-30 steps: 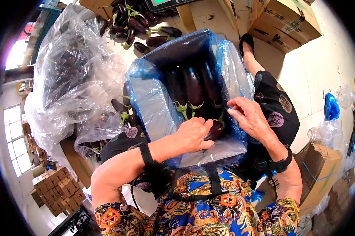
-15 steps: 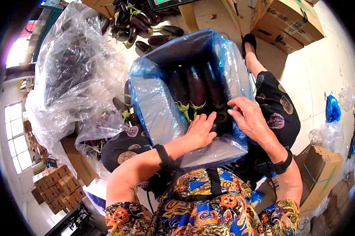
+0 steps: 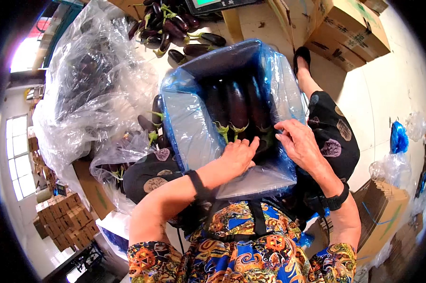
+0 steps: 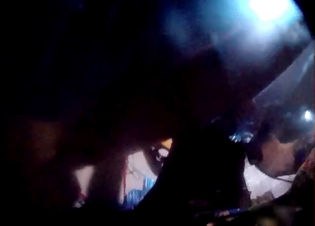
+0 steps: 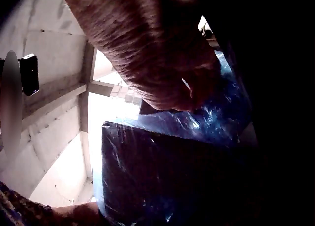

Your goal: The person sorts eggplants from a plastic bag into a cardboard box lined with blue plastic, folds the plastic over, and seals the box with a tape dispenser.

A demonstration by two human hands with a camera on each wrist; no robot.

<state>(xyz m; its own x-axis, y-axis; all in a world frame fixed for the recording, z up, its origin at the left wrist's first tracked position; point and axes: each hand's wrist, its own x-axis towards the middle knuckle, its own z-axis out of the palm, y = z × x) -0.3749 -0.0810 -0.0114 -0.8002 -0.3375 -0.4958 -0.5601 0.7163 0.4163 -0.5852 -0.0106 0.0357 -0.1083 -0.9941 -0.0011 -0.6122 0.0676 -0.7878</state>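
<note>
Several dark purple eggplants [image 3: 237,101] lie side by side in a box lined with a blue plastic bag [image 3: 188,118], their green stems toward the person. My left hand [image 3: 237,158] reaches over the near end of the box, its fingers extended beside the stems and above a dark eggplant [image 3: 265,144] in shadow. At the right inner side, my right hand [image 3: 298,142] hovers with fingers loosely bent and the thumb apart, close to a green stem. The right wrist view shows that hand against the blue liner [image 5: 197,122]. Most of the left wrist view is dark.
Loose eggplants [image 3: 175,28] lie on the floor beyond the box, near a scale [image 3: 217,5]. Clear plastic sheeting [image 3: 95,85] covers more eggplants at the left. Cardboard boxes [image 3: 349,33] stand at far right, and flattened cartons [image 3: 382,212] at near right.
My left hand has shifted slightly toward the far side, and the eggplant beneath it sits deeper in shadow. The right hand has barely moved. The head view has tilted a little.
</note>
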